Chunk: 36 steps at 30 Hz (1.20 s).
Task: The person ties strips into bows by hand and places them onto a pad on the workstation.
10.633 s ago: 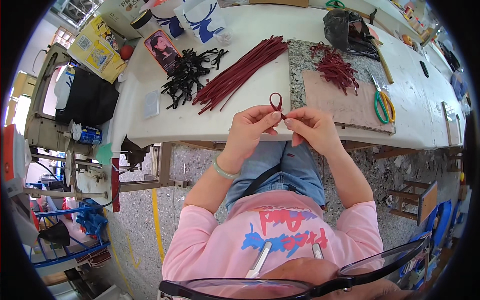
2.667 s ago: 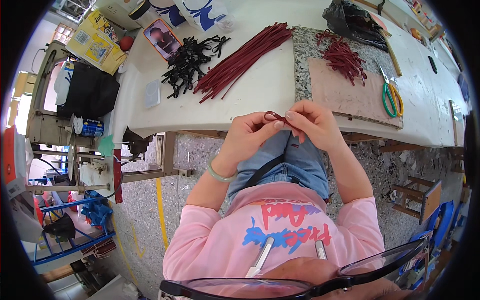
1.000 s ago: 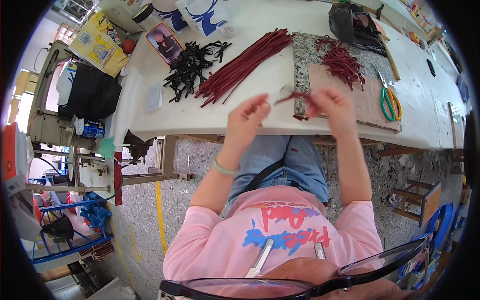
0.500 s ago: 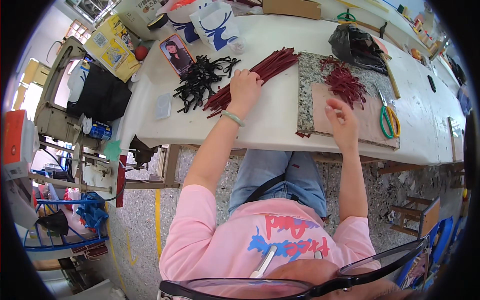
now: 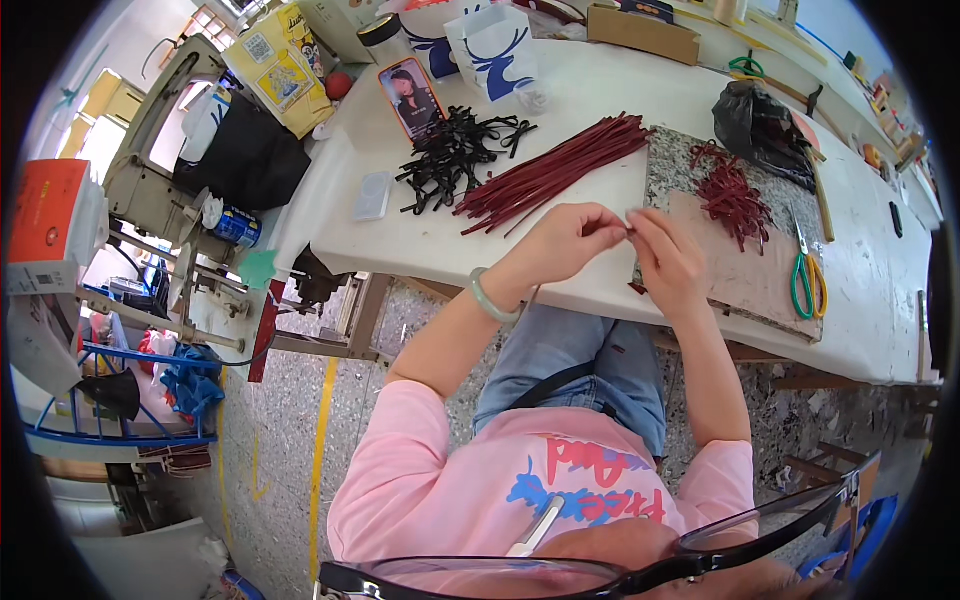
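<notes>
My left hand (image 5: 568, 243) and my right hand (image 5: 668, 262) meet above the table's near edge, fingertips pinched close together. Between them shows a dark bit of a thin strip, mostly hidden by the fingers; a narrow tail (image 5: 535, 296) hangs below my left wrist. Behind my left hand lies a bundle of long dark red strips (image 5: 570, 165), fanned at its near end. To its left is a heap of black looped strips (image 5: 455, 150). Right of my hands, a pile of dark red looped strips (image 5: 733, 200) rests on a speckled stone slab (image 5: 665, 160).
Scissors with green and yellow handles (image 5: 808, 280) lie on the slab's right side, near a black plastic bag (image 5: 760, 130). A phone (image 5: 410, 98) stands propped at the back left, near a paper bag (image 5: 493, 55). A small clear box (image 5: 373, 196) lies at left. A sewing machine (image 5: 150, 130) stands further left.
My left hand has left the dark red bundle and moved right and nearer to me. My right hand has come in to meet it, a thin strip now between them. The view has shifted.
</notes>
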### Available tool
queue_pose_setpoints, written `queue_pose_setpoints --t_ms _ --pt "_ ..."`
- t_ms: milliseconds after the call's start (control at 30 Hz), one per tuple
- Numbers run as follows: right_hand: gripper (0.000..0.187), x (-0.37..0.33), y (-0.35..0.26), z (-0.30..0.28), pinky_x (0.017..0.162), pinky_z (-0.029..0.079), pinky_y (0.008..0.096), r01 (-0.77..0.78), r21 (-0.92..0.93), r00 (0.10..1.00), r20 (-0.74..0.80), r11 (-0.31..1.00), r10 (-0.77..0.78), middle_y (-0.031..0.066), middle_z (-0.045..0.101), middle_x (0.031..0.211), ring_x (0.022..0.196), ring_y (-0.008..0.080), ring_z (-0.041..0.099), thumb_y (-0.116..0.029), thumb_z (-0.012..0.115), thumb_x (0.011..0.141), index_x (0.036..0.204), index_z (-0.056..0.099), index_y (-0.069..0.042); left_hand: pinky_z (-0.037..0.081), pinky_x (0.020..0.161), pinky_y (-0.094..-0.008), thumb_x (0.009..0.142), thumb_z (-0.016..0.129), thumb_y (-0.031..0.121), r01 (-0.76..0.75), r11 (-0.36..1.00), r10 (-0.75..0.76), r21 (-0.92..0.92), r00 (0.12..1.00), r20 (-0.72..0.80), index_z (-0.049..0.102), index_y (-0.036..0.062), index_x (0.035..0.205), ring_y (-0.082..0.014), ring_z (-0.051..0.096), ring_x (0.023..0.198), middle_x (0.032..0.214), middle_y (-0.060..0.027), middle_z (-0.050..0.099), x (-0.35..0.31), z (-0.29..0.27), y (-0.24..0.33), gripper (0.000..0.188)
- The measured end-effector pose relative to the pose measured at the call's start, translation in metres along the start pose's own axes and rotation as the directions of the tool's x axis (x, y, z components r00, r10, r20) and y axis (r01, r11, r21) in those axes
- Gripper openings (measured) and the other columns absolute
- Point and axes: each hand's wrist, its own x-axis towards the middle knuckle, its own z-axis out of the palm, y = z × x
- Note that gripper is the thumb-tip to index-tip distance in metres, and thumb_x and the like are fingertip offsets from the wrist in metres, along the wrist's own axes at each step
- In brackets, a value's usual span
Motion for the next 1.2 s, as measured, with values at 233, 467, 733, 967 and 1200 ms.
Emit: queue_pose_setpoints --t_ms 233,467,733,967,1200 --pt "0.017 -0.010 -0.007 -0.033 0.056 0.047 0.0283 -0.025 0.069 0.920 0.392 0.997 -0.004 0.0079 0.064 0.087 0.070 0.0212 0.061 -0.001 0.063 0.076 0.093 0.066 -0.003 0.044 0.061 -0.0211 0.083 0.064 0.012 -0.103 0.985 0.108 0.140 0.994 -0.033 0.064 -0.0007 0.089 -0.0045 0.053 0.069 0.077 -0.0012 0.062 -0.032 -0.007 0.022 0.014" --pt "0.016 -0.029 0.002 -0.040 0.075 0.048 0.0291 -0.588 0.798 0.789 0.531 0.132 0.308 0.0099 0.060 0.100 0.086 0.0155 0.058 0.003 0.062 0.078 0.091 0.067 -0.004 0.045 0.067 -0.0225 0.082 0.064 0.009 -0.043 0.996 0.051 -0.072 0.992 0.119 0.063 0.0004 0.090 -0.0077 0.054 0.075 0.084 -0.0015 0.062 -0.041 0.003 0.016 0.012" --pt "0.019 -0.024 -0.026 -0.021 0.077 0.046 0.0258 -0.546 0.791 0.799 0.392 0.277 0.456 0.0088 0.056 0.101 0.089 0.0142 0.055 0.003 0.060 0.081 0.100 0.064 0.001 0.044 0.064 -0.0199 0.079 0.067 0.005 -0.033 0.908 0.026 -0.417 0.999 -0.024 0.062 0.0009 0.089 -0.0062 0.054 0.073 0.081 -0.0007 0.062 -0.050 0.031 0.008 0.012" --pt "0.018 -0.025 -0.029 -0.029 0.054 0.045 0.0187 -0.788 0.534 0.594 0.527 0.307 0.607 0.0014 0.060 0.075 0.061 0.0057 0.054 -0.007 0.065 0.082 0.098 0.062 0.000 0.049 0.063 -0.0250 0.080 0.063 0.001 0.063 0.757 -0.143 -0.650 0.987 -0.070 0.060 -0.0023 0.096 -0.0125 0.059 0.074 0.086 -0.0077 0.064 -0.048 0.027 0.009 0.017" --pt "0.014 -0.028 -0.024 -0.030 0.048 0.043 0.0184 -0.799 0.534 0.588 0.593 0.276 0.550 0.0018 0.060 0.071 0.054 0.0052 0.053 -0.011 0.065 0.082 0.089 0.061 0.000 0.050 0.066 -0.0247 0.083 0.060 0.004 0.113 0.754 -0.152 -0.647 0.988 -0.004 0.060 -0.0022 0.101 -0.0125 0.059 0.072 0.091 -0.0090 0.063 -0.047 0.023 -0.009 0.019"
